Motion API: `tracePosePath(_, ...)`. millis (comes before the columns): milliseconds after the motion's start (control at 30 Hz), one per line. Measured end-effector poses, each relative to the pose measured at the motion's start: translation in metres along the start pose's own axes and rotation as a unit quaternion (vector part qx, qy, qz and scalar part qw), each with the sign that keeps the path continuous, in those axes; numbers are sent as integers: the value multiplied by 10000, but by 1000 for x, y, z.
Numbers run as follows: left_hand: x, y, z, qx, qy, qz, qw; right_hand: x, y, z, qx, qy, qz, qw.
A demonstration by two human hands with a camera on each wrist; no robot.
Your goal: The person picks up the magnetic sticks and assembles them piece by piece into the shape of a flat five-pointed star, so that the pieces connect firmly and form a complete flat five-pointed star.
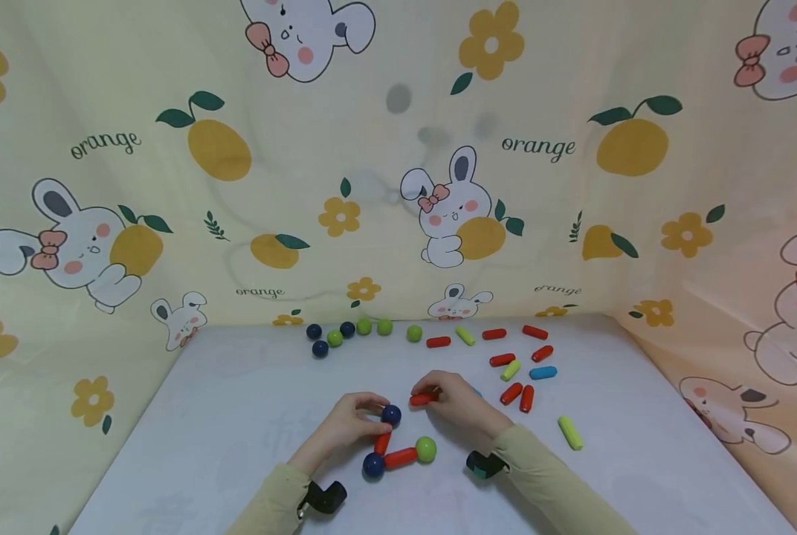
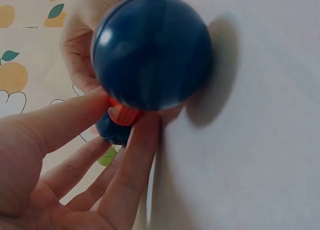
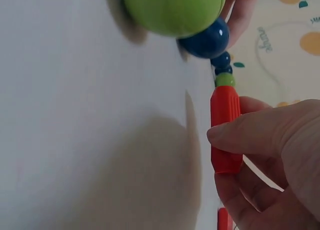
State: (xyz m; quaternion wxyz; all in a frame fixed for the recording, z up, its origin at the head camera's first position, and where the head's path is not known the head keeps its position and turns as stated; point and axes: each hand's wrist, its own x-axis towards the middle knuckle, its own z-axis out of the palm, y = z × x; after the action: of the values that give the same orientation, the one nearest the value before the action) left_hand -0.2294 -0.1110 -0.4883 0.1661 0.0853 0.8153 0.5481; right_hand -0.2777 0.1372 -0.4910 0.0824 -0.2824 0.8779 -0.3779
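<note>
In the head view an L-shaped assembly lies before me. A far blue ball (image 1: 392, 414) joins a red rod (image 1: 382, 443), which meets a corner blue ball (image 1: 374, 466). From that corner a second red rod (image 1: 401, 458) runs right to a green ball (image 1: 426, 449). My left hand (image 1: 348, 422) pinches the far blue ball near its rod joint; the large near ball (image 2: 152, 49) partly covers this in the left wrist view. Between thumb and fingers, my right hand (image 1: 459, 401) holds a loose red rod (image 3: 226, 130), apart from the assembly.
At the back left of the white table (image 1: 238, 401) are loose blue balls (image 1: 320, 349) and green balls (image 1: 384, 327). Several red rods (image 1: 502, 360) lie to the right, with yellow-green rods (image 1: 570, 433) and a blue rod (image 1: 543, 372). A patterned cloth (image 1: 372, 245) hangs behind.
</note>
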Motion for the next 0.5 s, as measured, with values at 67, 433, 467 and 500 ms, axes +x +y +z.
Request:
tracePosePath(67,1,-1,0,23,7,31,10000,1,-3,1,-52,-42,-67,10000)
tracePosePath(433,3,-3,1,-55,1,54,10000,5,-13,8,150,-302,-194,9992)
tracePosePath(467,3,-3,1,-67,-3,46,10000,5,-14,9,160,-321,-197,9992)
tracePosePath(500,3,-2,1,-61,-1,37,10000,5,-15,9,175,-337,-188,9991)
